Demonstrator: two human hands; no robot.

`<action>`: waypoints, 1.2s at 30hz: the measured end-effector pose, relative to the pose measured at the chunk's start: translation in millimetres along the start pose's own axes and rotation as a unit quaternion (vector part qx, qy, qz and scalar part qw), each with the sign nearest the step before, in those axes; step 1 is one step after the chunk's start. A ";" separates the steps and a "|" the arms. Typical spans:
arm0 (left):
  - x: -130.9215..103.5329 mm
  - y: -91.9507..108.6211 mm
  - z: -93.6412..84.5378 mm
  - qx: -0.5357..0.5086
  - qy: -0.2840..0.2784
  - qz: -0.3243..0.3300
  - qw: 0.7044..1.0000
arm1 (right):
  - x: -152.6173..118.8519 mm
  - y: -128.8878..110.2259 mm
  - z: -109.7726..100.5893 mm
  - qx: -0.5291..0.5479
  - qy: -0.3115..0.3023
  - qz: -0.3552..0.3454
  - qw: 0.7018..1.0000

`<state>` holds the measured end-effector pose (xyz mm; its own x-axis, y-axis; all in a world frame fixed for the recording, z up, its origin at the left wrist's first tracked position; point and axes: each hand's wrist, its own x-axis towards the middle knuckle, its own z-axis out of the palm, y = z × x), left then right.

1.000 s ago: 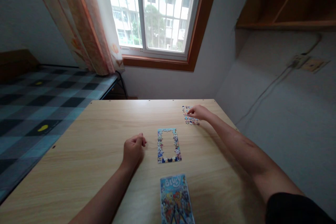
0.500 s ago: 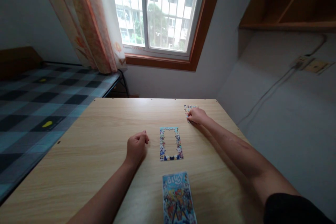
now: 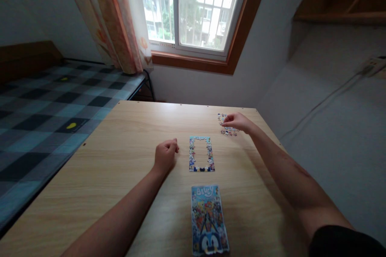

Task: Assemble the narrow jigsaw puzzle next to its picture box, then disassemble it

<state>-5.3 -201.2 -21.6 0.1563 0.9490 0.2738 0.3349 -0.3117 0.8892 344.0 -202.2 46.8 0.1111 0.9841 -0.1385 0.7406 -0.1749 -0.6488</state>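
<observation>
A rectangular puzzle border point(image 3: 192, 156) lies on the wooden table, its middle showing bare wood. To its left my left hand point(image 3: 165, 154) rests on the tabletop, loosely closed, with no object visible in it. Beyond the border to the right are several loose puzzle pieces point(image 3: 230, 132). My right hand point(image 3: 237, 122) is over them, thumb and fingertips pinched at a small dark piece. Nearer to me lies a blue picture box point(image 3: 208, 219) with "Bluey" lettering at its top.
The wooden table point(image 3: 144, 124) reaches toward the wall under a window point(image 3: 202, 8). A bed with a checked cover point(image 3: 69, 96) stands at the left, beside a curtain point(image 3: 114, 16). A cable point(image 3: 325, 100) runs down the right wall.
My right hand has lifted slightly from the loose pieces, uncovering more of them, and its fingers are now pinched at a piece. My left hand keeps its place beside the border. The camera view has shifted.
</observation>
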 end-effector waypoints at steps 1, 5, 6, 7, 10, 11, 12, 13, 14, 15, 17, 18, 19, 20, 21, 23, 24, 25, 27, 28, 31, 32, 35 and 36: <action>-1.2 1.6 0.3 0.024 -0.014 0.018 0.999 | -10.3 -4.0 3.7 0.053 -0.009 -0.020 0.998; -10.7 11.5 4.6 0.132 -0.110 0.156 0.973 | -53.2 -20.4 45.1 0.147 -0.079 -0.073 0.983; -14.0 13.6 6.6 0.153 -0.137 0.187 0.961 | -61.8 -23.4 59.1 0.153 -0.106 -0.079 0.979; -17.3 15.0 8.8 0.173 -0.162 0.210 0.949 | -69.0 -25.6 72.7 0.164 -0.134 -0.080 0.974; -25.0 15.3 15.2 0.219 -0.214 0.240 0.921 | -81.3 -28.2 104.8 0.177 -0.165 -0.075 0.967; -26.4 14.5 16.8 0.228 -0.225 0.244 0.915 | -82.9 -28.3 111.3 0.173 -0.162 -0.075 0.969; -27.2 13.5 18.0 0.234 -0.234 0.245 0.911 | -83.6 -28.3 115.6 0.164 -0.157 -0.076 0.971; -27.4 12.6 18.8 0.239 -0.241 0.244 0.908 | -83.9 -28.4 118.2 0.152 -0.152 -0.080 0.973; -27.3 11.7 19.3 0.242 -0.247 0.242 0.906 | -83.9 -28.6 119.3 0.136 -0.147 -0.085 0.976; -26.9 11.0 19.5 0.245 -0.252 0.240 0.905 | -84.0 -28.9 119.6 0.120 -0.143 -0.091 0.978; -26.2 10.2 19.5 0.250 -0.260 0.237 0.902 | -84.5 -30.0 118.8 0.090 -0.137 -0.104 0.981; -26.1 9.9 19.4 0.253 -0.263 0.235 0.901 | -85.1 -30.6 118.4 0.077 -0.136 -0.109 0.982; -26.0 9.8 19.4 0.256 -0.265 0.234 0.900 | -86.0 -31.3 118.1 0.066 -0.137 -0.114 0.982; -26.1 9.7 19.4 0.259 -0.265 0.231 0.900 | -87.0 -32.0 118.0 0.056 -0.135 -0.118 0.982; -26.2 9.7 19.5 0.261 -0.266 0.229 0.899 | -88.0 -32.8 117.9 0.043 -0.131 -0.122 0.983; -26.3 10.3 19.7 0.266 -0.268 0.224 0.898 | -90.0 -34.7 117.9 0.006 -0.113 -0.125 0.986; -26.2 10.9 19.8 0.269 -0.271 0.221 0.897 | -90.6 -35.7 117.7 -0.015 -0.102 -0.127 0.987; -26.0 11.7 19.8 0.272 -0.275 0.218 0.896 | -91.0 -36.7 117.4 -0.037 -0.093 -0.131 0.986; -25.5 13.7 19.6 0.276 -0.282 0.213 0.894 | -90.8 -38.8 116.4 -0.071 -0.087 -0.144 0.983; -25.4 14.8 19.4 0.277 -0.284 0.210 0.893 | -90.4 -39.9 115.8 -0.082 -0.089 -0.150 0.981; -25.5 17.1 18.8 0.284 -0.289 0.203 0.891 | -90.1 -43.8 113.9 -0.103 -0.096 -0.155 0.978; -25.8 17.5 18.8 0.287 -0.291 0.200 0.890 | -90.6 -45.3 113.5 -0.108 -0.096 -0.153 0.977; -26.9 17.8 19.2 0.291 -0.292 0.198 0.889 | -93.7 -49.1 114.5 -0.120 -0.084 -0.140 0.979; -27.1 17.6 19.4 0.289 -0.291 0.199 0.890 | -94.8 -49.9 115.6 -0.123 -0.079 -0.138 0.980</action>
<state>14.4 -233.3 -20.5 0.7682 0.6248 0.1396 0.5412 -0.7502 0.3798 219.9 -290.3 5.8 -0.2057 0.9726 -0.1086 0.8672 0.1297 -0.4808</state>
